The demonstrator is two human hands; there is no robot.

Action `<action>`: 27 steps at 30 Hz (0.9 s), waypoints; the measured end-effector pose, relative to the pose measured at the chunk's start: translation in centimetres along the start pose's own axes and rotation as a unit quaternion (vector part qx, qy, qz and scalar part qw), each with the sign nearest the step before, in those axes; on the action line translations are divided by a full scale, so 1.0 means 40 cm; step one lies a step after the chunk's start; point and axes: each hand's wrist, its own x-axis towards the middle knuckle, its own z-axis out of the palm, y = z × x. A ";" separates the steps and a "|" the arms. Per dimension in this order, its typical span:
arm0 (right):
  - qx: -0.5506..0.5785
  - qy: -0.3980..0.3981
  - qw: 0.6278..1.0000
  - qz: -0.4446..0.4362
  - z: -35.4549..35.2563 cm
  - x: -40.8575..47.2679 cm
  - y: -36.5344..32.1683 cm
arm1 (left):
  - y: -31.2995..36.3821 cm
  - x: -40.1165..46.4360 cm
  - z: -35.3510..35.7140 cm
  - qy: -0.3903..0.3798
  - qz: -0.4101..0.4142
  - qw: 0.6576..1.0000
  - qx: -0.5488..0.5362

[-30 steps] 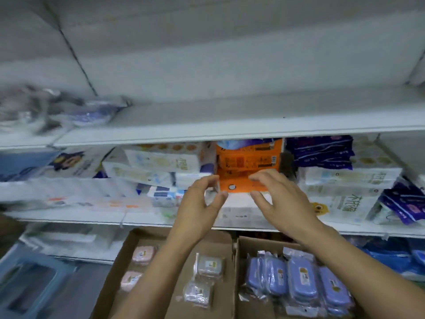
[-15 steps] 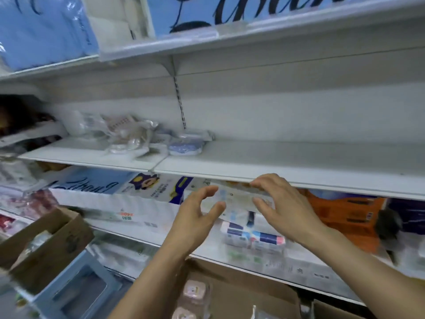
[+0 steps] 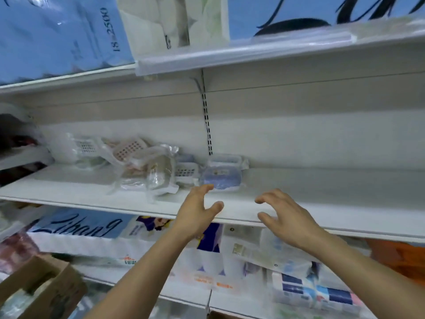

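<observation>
Left hand (image 3: 197, 212): raised before the shelf's front edge, grip released, fingers spread and loosely bent, holding nothing.
Right hand (image 3: 285, 215): beside the left one and apart from it, grip likewise released, fingers half curled over the edge, holding nothing.
Blue packet (image 3: 220, 178): lies flat in clear wrap on the white shelf (image 3: 322, 192), just beyond the left fingertips; contact cannot be told.
Heap of clear-wrapped packets (image 3: 147, 171): left of the blue packet, touching it.
Cardboard box (image 3: 46, 286): low at the left, blurred.
Orange pack (image 3: 400, 256): under the shelf, far right.
</observation>
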 end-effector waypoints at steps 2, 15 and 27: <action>-0.013 -0.008 1.000 0.013 0.005 0.060 0.006 | -0.028 0.076 0.008 -0.004 0.016 0.999 0.033; -0.128 -0.032 0.991 0.029 0.047 0.460 0.068 | -0.142 0.273 0.183 0.175 0.062 0.965 0.186; -0.080 0.032 0.996 -0.031 0.108 0.530 0.158 | -0.137 0.250 0.169 0.267 0.063 0.944 0.182</action>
